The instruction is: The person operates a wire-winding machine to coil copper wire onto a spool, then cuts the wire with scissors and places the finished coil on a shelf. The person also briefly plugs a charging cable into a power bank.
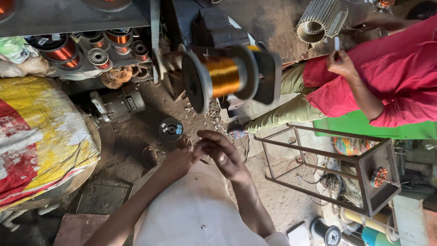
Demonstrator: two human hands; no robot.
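Both hands, left hand (182, 160) and right hand (223, 152), meet below wire spool (224, 76)

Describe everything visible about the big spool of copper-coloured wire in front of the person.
The large grey-flanged spool wound with shiny golden-copper wire lies with its axis sideways, mounted on a dark winding stand above the dirt floor. Its two round flanges look blurred. The wire fills the core between them. Neither the left hand nor the right hand touches it; both are below.

A bulging yellow, red and white woven plastic sack (41, 136) fills the frame's left side. A crumpled green plastic bag (11, 45) lies at upper left, above it.
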